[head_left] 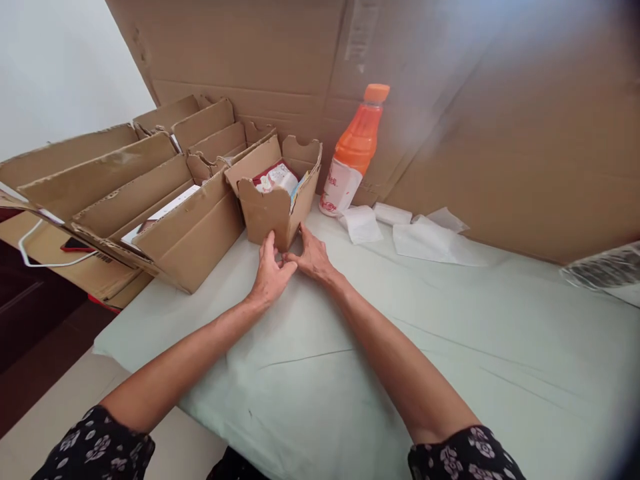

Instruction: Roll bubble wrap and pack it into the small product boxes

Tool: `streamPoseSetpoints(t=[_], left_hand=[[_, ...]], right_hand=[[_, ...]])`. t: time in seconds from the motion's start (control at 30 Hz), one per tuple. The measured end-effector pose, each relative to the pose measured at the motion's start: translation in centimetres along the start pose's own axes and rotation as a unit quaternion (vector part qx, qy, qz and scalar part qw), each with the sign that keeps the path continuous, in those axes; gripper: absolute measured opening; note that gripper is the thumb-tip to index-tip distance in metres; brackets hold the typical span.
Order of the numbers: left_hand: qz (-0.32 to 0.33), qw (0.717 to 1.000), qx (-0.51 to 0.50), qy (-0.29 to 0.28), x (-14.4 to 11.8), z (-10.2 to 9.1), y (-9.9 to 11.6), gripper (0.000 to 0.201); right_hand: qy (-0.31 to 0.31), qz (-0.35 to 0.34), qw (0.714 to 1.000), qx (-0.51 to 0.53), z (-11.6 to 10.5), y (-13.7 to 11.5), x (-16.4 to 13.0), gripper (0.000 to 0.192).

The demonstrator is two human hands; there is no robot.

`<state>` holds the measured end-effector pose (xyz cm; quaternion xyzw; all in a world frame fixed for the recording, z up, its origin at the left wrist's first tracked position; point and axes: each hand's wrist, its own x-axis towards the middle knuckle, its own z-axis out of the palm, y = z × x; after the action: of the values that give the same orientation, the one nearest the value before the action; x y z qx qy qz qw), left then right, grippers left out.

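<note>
A small open cardboard box (267, 217) stands on the cloth-covered table, with colourful packets (280, 179) inside it. My left hand (271, 275) is at the lower front of this box, its fingers stretched toward the front face and touching it. At the lower right edge rests my right hand (314, 257), fingers extended along the side. Both thumbs point inward and come close together. Neither hand is wrapped round the box. Just right of the box, an orange bottle (350, 157) with a white label stands near the cardboard backing.
Several larger cardboard bins (200, 223) stand in rows on the left, close beside the small box. White paper pieces (435, 240) lie by the cardboard wall (525, 133). A clear plastic-wrapped item (605, 268) is at the right. The pale green cloth (310, 387) reaches the table's front edge.
</note>
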<state>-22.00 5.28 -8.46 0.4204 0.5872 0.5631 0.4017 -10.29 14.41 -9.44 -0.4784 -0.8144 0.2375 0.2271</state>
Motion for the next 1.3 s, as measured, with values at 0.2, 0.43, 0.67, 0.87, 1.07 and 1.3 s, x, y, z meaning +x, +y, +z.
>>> streamPoseSetpoints(t=[0.2, 0.43, 0.67, 0.87, 1.07, 1.3], left_hand=[[0.015, 0.999, 0.029, 0.023, 3.0, 1.2, -2.3, 0.079], [0.176, 0.968, 0.181, 0.006, 1.4, -0.1, -3.5, 0.050], [0.115, 0.967, 0.229, -0.007, 1.3, -0.4, -3.1, 0.060], [0.187, 0.841, 0.502, -0.082, 0.0, 1.0, -1.5, 0.056], [0.318, 0.743, 0.556, -0.193, -4.9, 6.1, -2.7, 0.063], [0.452, 0.629, 0.435, -0.459, -17.1, 14.3, -1.7, 0.065]], right_hand=[[0.006, 0.011, 0.998, -0.065, 0.3, 0.1, 3.2, 0.072], [0.004, 0.007, 0.993, -0.116, -0.1, -1.8, 1.7, 0.053], [-0.017, -0.101, 0.962, -0.254, -1.5, 1.0, -6.0, 0.048], [-0.029, -0.065, 0.969, -0.236, -10.0, 7.4, -23.3, 0.048], [0.061, 0.139, 0.961, -0.230, -16.4, 14.1, -36.3, 0.048], [0.296, 0.190, 0.872, -0.342, -28.4, 19.7, -41.1, 0.048]])
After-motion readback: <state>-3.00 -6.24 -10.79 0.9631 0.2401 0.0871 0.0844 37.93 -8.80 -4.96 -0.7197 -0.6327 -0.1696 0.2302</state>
